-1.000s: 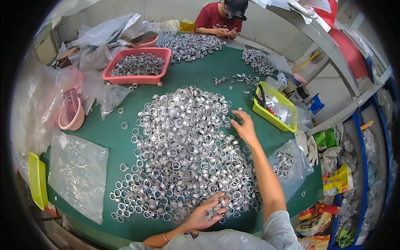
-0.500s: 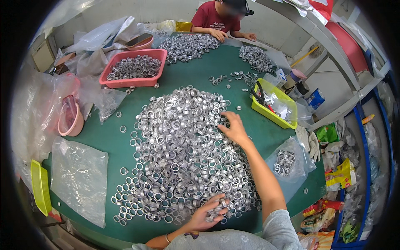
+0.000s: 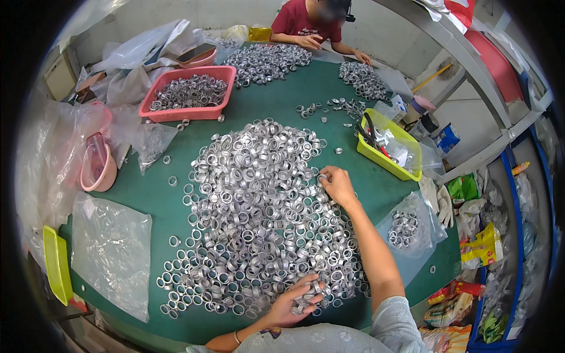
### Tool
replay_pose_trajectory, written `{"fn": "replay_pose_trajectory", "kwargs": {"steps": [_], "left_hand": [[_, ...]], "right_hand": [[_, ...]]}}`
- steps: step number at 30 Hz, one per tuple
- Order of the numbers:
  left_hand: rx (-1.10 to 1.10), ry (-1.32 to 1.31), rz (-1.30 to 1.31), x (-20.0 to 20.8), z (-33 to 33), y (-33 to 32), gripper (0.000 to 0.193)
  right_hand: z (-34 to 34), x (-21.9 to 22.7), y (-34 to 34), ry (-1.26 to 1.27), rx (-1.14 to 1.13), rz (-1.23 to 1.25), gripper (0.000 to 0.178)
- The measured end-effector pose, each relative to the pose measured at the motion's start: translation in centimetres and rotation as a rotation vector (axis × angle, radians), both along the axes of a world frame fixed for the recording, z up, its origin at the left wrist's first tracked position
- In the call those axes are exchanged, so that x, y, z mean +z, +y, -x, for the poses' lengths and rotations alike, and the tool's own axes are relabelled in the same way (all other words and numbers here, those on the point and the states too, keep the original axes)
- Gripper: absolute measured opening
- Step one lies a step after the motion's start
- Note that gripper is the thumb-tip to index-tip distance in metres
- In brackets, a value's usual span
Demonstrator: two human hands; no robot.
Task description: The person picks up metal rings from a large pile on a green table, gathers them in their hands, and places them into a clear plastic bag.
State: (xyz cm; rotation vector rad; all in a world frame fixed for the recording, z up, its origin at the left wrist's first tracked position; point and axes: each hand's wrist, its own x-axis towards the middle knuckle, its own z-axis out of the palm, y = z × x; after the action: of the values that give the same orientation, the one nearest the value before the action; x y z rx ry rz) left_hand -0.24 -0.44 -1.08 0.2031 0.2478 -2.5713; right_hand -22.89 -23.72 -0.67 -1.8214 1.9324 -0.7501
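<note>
A broad heap of silver metal rings (image 3: 253, 206) covers the middle of the green table. At the near edge of the heap, my left hand (image 3: 288, 307) is cupped palm up around several metal rings (image 3: 307, 297). My right hand (image 3: 338, 187) reaches to the heap's right side, its thumb and fingertips pinched on a metal ring (image 3: 322, 177). Part of that ring is hidden by the fingers.
A pink tray (image 3: 226, 109) of metal parts stands at the far left, a yellow-green basket (image 3: 406, 174) at the right. A plastic bag (image 3: 412, 203) with rings lies near my right forearm, a flat clear bag (image 3: 112, 253) on the left. Across the table, a person (image 3: 306, 26) handles ring piles.
My right hand has shifted slightly right and nearer to me, and its fingers have closed on a ring. My left hand stays put. The person opposite has moved their hands.
</note>
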Motion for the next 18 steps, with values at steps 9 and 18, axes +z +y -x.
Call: {"fn": "replay_pose_trajectory", "kwargs": {"steps": [9,18], "left_hand": [[0.016,-0.004,-0.002,0.9,-0.2,0.0,0.029],[0.038,-0.066,0.04,1.6,-0.1,0.0,0.032]], "right_hand": [[1.8,4.1,2.4,-1.659,0.156,-0.321,0.026],[-0.5,6.6,10.9,-1.758,0.342,-0.424,0.036]]}}
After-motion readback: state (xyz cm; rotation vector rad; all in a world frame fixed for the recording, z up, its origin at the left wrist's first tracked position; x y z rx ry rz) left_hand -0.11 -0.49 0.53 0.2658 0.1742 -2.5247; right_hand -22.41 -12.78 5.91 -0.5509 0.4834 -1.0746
